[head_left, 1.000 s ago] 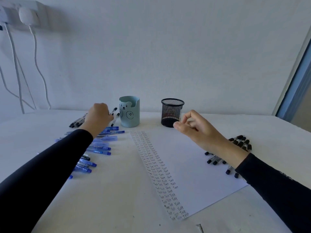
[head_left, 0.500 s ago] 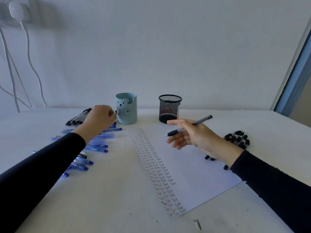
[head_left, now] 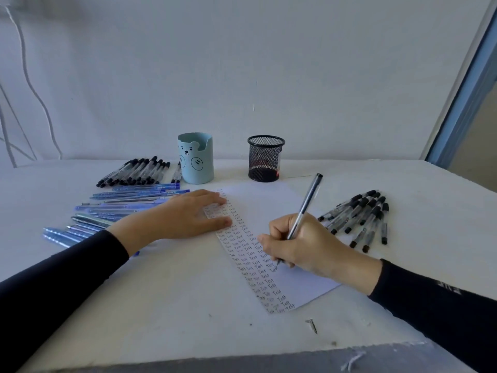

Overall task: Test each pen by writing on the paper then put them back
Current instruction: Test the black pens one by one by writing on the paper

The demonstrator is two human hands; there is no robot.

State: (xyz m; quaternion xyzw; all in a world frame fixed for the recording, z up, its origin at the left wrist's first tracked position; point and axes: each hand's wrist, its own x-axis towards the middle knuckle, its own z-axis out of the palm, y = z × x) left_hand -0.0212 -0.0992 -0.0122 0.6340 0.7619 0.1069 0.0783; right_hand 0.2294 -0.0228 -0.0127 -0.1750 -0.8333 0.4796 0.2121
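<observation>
Writing at the centre right of the frame, the right hand [head_left: 309,246] has its grip clamped on a pen [head_left: 306,200], fingers curled round the lower barrel. The tip touches the paper [head_left: 269,200] just beside columns of the word "Test", and the pen's back end tilts up and away. The left hand [head_left: 185,216] lies flat at centre left, its grip apart with fingers straight, pressing on the paper's upper left part. Blue pens [head_left: 129,200] lie spread on the surface [head_left: 161,305] at the left, partly under the left forearm. Above them sits a row of black pens [head_left: 134,170]. A fan of black-capped pens [head_left: 360,216] lies at the right, just beside the paper. 2 holders stand above the paper: a blue bear cup [head_left: 196,157] and a mesh cup [head_left: 265,157].
</observation>
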